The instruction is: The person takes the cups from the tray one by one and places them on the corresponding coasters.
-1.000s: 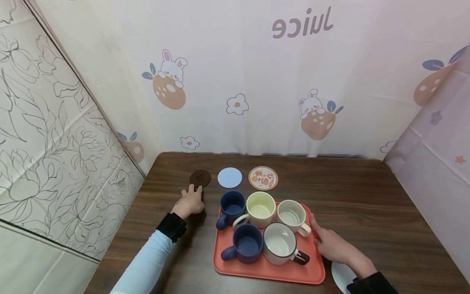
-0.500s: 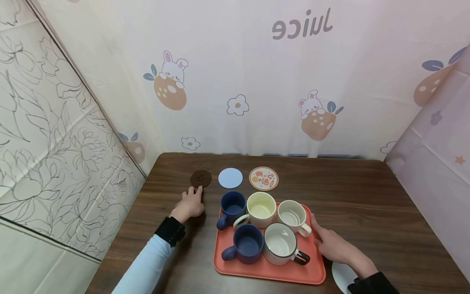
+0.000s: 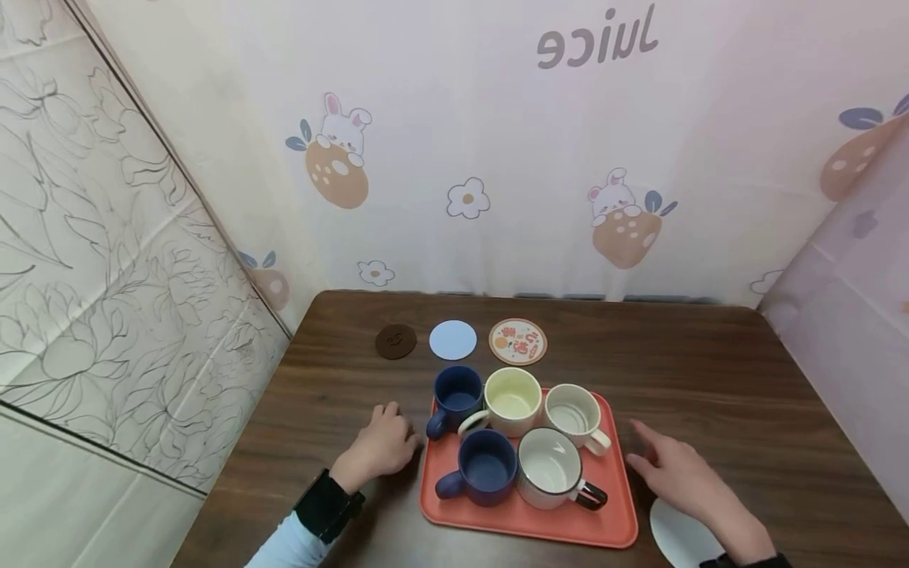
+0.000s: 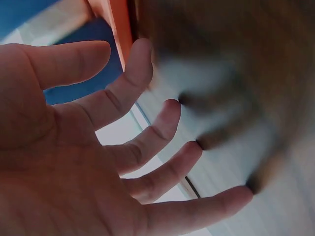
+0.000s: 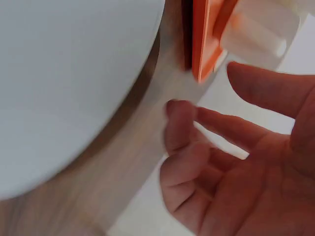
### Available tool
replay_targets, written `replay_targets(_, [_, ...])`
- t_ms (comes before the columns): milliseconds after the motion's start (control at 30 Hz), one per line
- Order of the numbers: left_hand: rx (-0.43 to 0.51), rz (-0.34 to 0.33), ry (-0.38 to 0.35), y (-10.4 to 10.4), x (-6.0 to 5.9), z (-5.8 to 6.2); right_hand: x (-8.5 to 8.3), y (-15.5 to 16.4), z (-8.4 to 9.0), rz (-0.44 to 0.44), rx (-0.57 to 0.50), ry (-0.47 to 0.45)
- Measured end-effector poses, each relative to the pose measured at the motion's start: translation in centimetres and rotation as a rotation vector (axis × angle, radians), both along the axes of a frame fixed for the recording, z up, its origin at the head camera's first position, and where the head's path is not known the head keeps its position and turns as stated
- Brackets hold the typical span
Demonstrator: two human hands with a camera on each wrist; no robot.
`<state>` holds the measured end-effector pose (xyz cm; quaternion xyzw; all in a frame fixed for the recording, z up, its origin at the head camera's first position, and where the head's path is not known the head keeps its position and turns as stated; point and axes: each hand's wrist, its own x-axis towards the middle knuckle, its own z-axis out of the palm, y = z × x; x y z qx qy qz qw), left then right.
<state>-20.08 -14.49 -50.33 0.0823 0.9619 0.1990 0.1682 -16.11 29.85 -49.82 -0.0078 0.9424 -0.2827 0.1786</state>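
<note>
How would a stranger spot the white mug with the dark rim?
On the brown table, find the coral tray. In its near row, the white mug stands right of a navy mug. Only the white one has a partly black handle.

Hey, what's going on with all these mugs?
A person is at a brown table with a reddish tray on it. The left hand, holding nothing, is close to the tray's left edge; the right hand, also empty, is just off its right edge, near a white disc. Two dark blue mugs, a pale yellow mug, a cream mug and a white mug with a dark rim stand on the tray. Three flat discs lie in a row beyond it.
</note>
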Motion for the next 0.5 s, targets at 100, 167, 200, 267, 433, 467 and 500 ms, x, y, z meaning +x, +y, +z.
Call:
replay_targets(100, [0.023, -0.019, 0.0, 0.6, 1.3, -0.1, 0.6, 1.7, 0.5, -0.004, 0.113, -0.034])
replay_targets(167, [0.031, -0.033, 0.009, 0.9, 2.0, -0.3, 1.2, 2.6, 0.7, -0.011, 0.175, -0.105])
replay_targets(200, [0.036, -0.037, 0.011, 1.0, 2.3, -0.4, 1.5, 3.1, 0.8, -0.015, 0.2, -0.148])
replay_targets(267, [0.042, -0.04, 0.013, 1.1, 2.7, -0.6, 2.3, 3.7, 0.8, -0.043, 0.215, -0.252])
replay_targets(433, [0.041, -0.02, 0.017, 1.5, 2.9, -0.9, 4.2, 4.0, 0.4, -0.093, 0.257, -0.377])
replay_targets(467, [0.036, -0.019, 0.023, 1.5, 2.9, -0.9, 4.6, 4.0, 0.3, -0.097, 0.267, -0.378])
replay_targets(500, [0.03, -0.02, 0.028, 1.6, 2.9, -1.0, 5.0, 3.9, 0.0, -0.101, 0.281, -0.375])
